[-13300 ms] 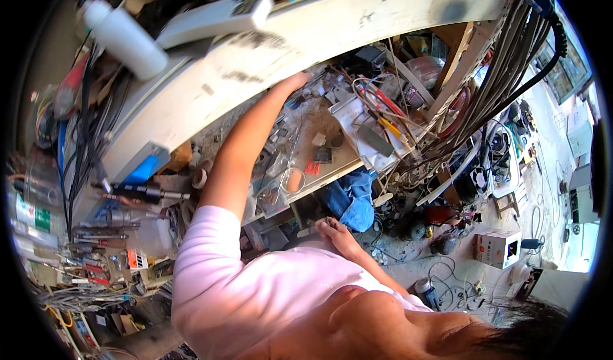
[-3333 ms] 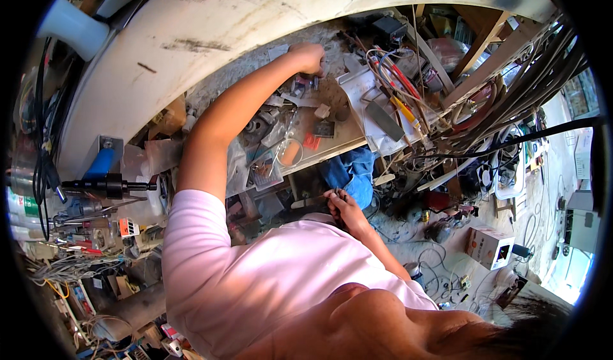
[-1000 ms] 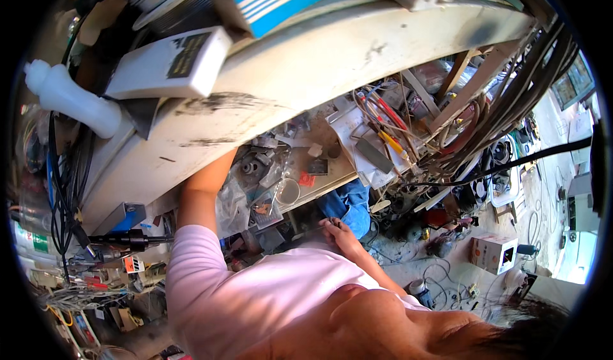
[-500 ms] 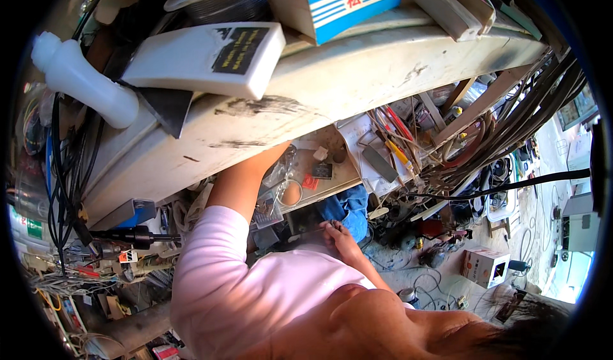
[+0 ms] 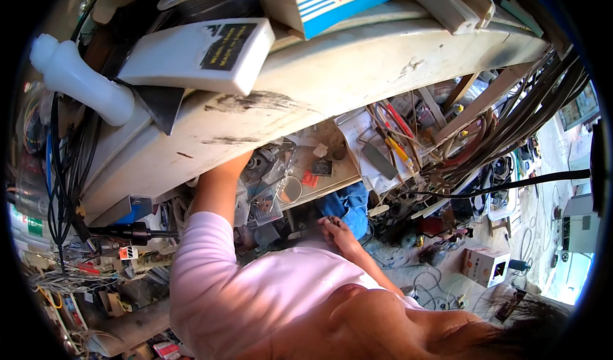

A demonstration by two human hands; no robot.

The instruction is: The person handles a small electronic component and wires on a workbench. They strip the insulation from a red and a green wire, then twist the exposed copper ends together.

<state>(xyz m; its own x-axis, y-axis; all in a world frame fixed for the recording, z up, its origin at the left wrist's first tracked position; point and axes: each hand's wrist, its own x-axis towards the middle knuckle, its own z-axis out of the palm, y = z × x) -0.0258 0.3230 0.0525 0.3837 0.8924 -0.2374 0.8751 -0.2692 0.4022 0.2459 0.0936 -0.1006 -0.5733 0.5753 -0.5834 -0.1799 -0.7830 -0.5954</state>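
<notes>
My left forearm (image 5: 217,191) reaches up beneath a pale, stained shelf edge (image 5: 306,91), which hides the hand and its fingers. Beside that arm, a cluttered bench (image 5: 332,182) carries small clear plastic boxes (image 5: 265,208), a round clear thing with a pale rim (image 5: 289,190), a small dark block (image 5: 321,168) and a red packet (image 5: 310,178). My right hand (image 5: 335,228) is close to my body, next to the blue jeans (image 5: 348,210), fingers curled together. A thin blurred shape seems to come from it; I cannot make out what it is.
On the shelf lie a white box (image 5: 191,54), a blue-and-white carton (image 5: 329,5) and a translucent plastic bottle (image 5: 83,82). Thick cables (image 5: 536,123) hang at the right. A white sheet with a yellow-handled tool (image 5: 397,148) lies on the bench. A cardboard box (image 5: 485,266) stands on the floor.
My left forearm has shifted left along the shelf, uncovering more of the bench and its small parts. The right hand stays by the jeans, its fingers slightly turned.
</notes>
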